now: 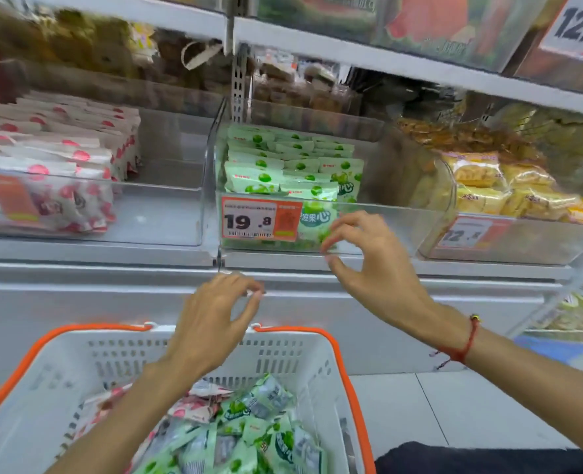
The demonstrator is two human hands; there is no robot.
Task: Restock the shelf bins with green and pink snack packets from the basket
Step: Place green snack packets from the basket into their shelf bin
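Note:
A white basket with an orange rim [344, 357] sits low in front of me, holding green packets [269, 436] and a few pink packets [194, 408]. On the shelf, a clear middle bin [382, 220] holds rows of green packets [283, 165]. The bin to its left [167, 213] holds pink packets [54, 165]. My left hand [214, 316] hovers above the basket's far rim, fingers loosely curled, holding nothing. My right hand [365, 254] hangs in front of the green bin's lower edge, fingers relaxed and empty.
A bin of yellow snack packets [509, 189] stands to the right. Price tags [259, 220] hang on the bin fronts. More snack bins fill the upper shelf [385, 53]. A pale tiled floor [437, 405] lies right of the basket.

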